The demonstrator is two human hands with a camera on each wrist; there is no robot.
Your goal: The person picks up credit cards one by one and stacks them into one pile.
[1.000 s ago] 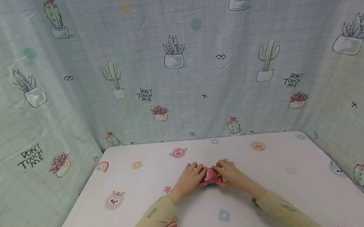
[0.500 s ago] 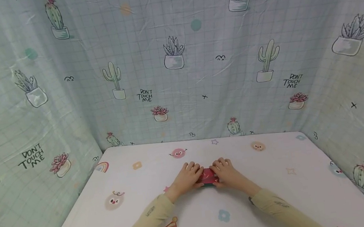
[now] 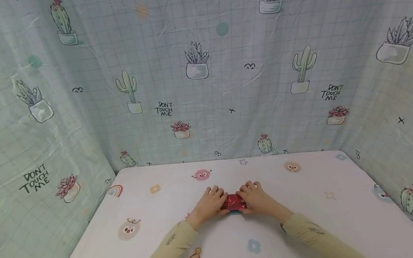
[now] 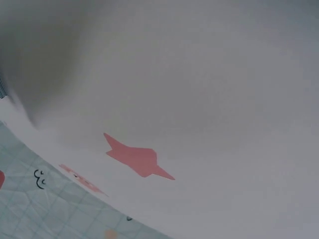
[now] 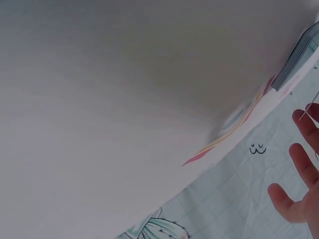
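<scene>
A small deck of cards (image 3: 234, 201), red on top with a dark green lower edge, is held between both hands near the middle of the table. My left hand (image 3: 210, 202) grips its left end, fingers bent over the top and thumb at the near side. At the other end my right hand (image 3: 255, 199) holds it the same way. The layered edge of the deck (image 5: 298, 56) shows at the upper right of the right wrist view, with fingers (image 5: 302, 160) at the border beside it. Only a sliver of striped edge (image 4: 2, 88) appears in the left wrist view.
The white table (image 3: 300, 229) carries printed cartoon faces, stars and flowers. A cactus-patterned cloth (image 3: 203, 103) hangs behind it and along both sides.
Both hands have shifted slightly left with the deck. The red top, which looked rounded half a second ago, now looks flatter and more rectangular.
</scene>
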